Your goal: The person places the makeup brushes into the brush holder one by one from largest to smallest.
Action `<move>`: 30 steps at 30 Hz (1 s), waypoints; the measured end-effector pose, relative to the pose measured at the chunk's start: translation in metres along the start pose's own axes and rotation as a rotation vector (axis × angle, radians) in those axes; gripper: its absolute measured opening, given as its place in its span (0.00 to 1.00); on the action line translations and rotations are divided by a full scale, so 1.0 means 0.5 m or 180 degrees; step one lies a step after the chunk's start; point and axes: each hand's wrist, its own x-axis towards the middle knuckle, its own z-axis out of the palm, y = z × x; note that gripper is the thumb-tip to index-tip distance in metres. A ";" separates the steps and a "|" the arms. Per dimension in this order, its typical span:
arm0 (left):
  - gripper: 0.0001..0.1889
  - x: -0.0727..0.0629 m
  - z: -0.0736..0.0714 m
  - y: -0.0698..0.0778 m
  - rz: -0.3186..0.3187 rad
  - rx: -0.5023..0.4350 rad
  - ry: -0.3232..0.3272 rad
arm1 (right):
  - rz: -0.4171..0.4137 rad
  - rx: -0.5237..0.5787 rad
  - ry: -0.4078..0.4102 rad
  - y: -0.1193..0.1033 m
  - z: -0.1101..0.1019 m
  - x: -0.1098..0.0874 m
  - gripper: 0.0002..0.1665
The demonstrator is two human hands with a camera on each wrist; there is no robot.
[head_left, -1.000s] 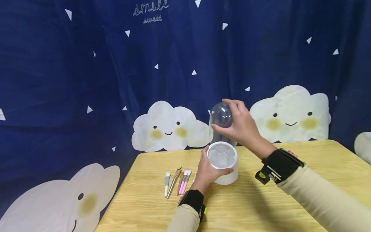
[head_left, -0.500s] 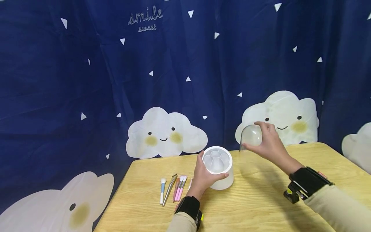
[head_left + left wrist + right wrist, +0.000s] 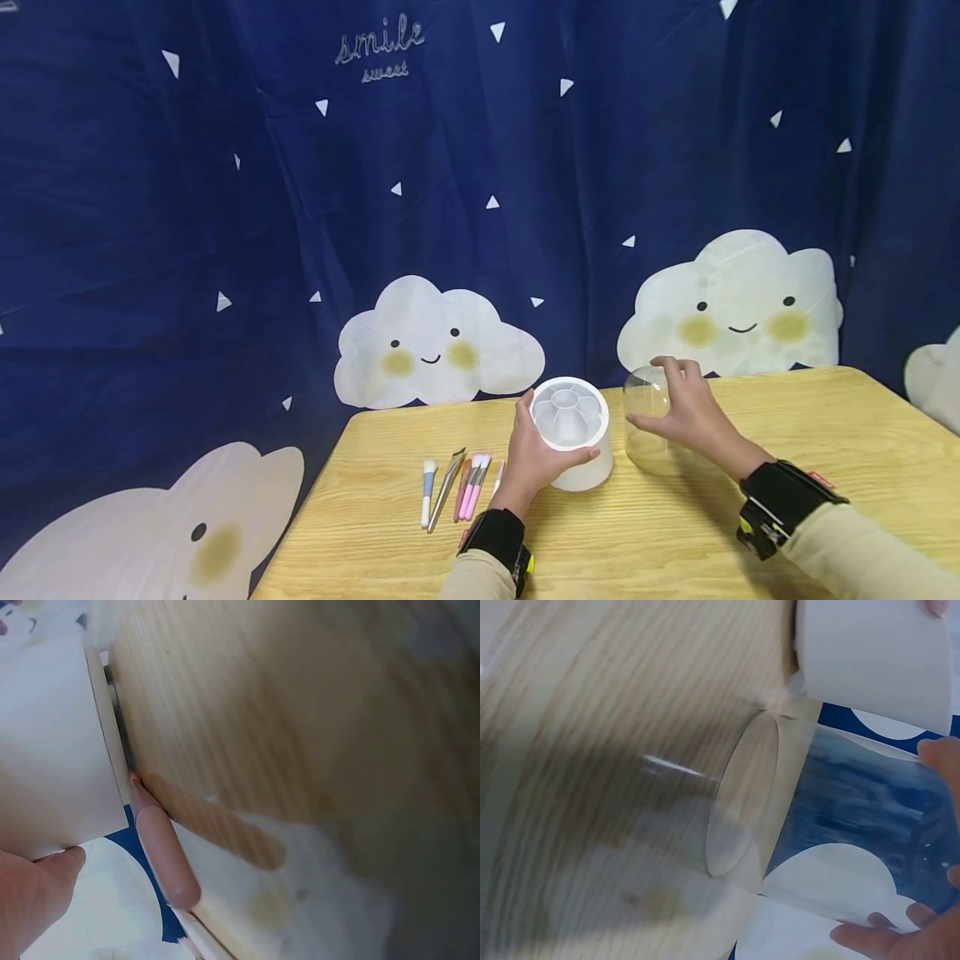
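My left hand (image 3: 536,454) grips the side of a white round makeup brush holder (image 3: 592,471), which stands on the table. Its open top shows several compartments around a central ring, with no brushes in them. To its right, my right hand (image 3: 693,412) holds a clear domed cover (image 3: 647,396), thumb and fingers spread around the upper part. The cover is upright, its open rim down at the tabletop in the right wrist view, where the clear wall (image 3: 840,795) shows the curtain through it. The holder's white side (image 3: 60,742) fills the left of the left wrist view.
Several makeup brushes (image 3: 471,487) lie side by side on the wooden table (image 3: 600,550), left of the holder and close to my left wrist. A dark blue curtain (image 3: 465,125) with smiling clouds hangs behind the table's far edge.
My right hand has carried the clear cover from above the holder to the right, then down to the table. My left hand keeps its grip on the holder.
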 end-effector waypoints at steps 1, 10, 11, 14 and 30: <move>0.67 0.000 0.002 0.000 -0.0002 -0.0008 0.0003 | -0.0009 0.0014 0.0022 0.003 0.001 -0.001 0.55; 0.68 -0.004 0.001 0.003 -0.0006 0.0060 -0.0010 | 0.0028 0.0072 0.0012 0.007 0.007 -0.010 0.61; 0.68 -0.005 -0.001 0.005 0.0017 0.0097 -0.0021 | 0.0058 0.0056 -0.0010 0.004 0.006 -0.010 0.62; 0.71 -0.006 -0.006 0.011 0.0044 0.0268 -0.0087 | 0.0145 -0.0035 -0.0004 -0.011 -0.003 -0.009 0.66; 0.74 -0.012 -0.030 0.019 0.0112 0.0506 -0.0248 | -0.0399 0.0737 0.0591 -0.173 0.015 -0.009 0.39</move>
